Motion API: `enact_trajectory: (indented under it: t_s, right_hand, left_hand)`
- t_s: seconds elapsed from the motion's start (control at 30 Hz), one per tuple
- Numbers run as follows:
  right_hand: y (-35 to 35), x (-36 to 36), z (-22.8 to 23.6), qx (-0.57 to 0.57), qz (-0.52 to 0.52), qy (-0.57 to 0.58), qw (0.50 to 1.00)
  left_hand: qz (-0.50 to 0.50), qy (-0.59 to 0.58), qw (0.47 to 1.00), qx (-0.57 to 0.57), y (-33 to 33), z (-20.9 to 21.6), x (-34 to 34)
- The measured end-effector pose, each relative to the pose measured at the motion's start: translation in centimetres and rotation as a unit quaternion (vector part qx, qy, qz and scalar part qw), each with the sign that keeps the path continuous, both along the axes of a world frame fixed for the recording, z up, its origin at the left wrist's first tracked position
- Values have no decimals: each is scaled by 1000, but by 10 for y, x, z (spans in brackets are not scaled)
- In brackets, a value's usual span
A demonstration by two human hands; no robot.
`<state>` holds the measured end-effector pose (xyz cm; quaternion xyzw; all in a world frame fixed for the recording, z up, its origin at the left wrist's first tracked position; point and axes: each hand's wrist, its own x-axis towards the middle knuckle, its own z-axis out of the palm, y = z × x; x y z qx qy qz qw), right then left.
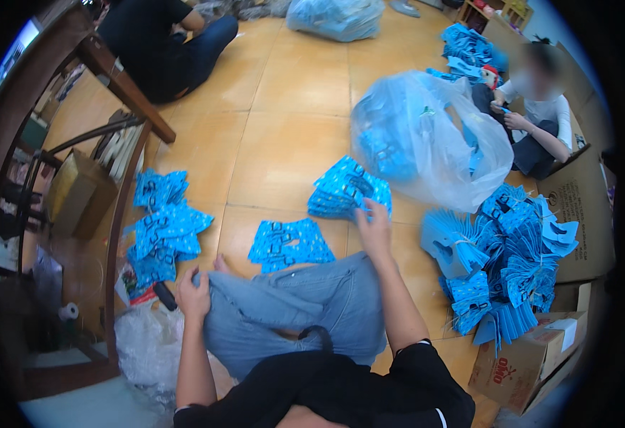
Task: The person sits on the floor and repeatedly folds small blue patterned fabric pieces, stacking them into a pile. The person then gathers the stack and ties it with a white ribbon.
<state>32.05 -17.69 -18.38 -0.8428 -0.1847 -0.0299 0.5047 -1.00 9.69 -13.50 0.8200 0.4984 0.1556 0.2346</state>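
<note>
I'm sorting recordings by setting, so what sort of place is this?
Probably an informal indoor workroom, perhaps in a home: stacks of blue printed pieces sit on the tiled floor, near a clear plastic bag with blue contents and a cardboard box.

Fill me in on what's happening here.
A person sits on the floor, right hand at the near right corner of a stack of blue cut-outs. The left hand is at the left knee. A smaller pile lies in front, with more piles to the left and a big heap to the right, near a clear bag. Two other people sit farther off.
</note>
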Motion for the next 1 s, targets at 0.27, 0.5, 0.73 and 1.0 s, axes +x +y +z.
enact_trajectory:
  t_s: [0.27, 0.5, 0.73, 1.0]
  right_hand:
    - [105, -97, -82, -320, 337, -60, 884]
    - [104, -98, -119, -388, 334, -154, 845]
    - [97, -113, -19, -206, 301, -148, 919]
    - [75, -129, 128, -58, 372, -223, 899]
  left_hand:
    - [3, -24, 1000, -5, -2, -1, -6]
    - [12, -31, 999, -11, 3, -4, -9]
    - [7, -74, 997, 8, -5, 3, -17]
    - [-136, -446, 794, -390, -49, 37, 29]
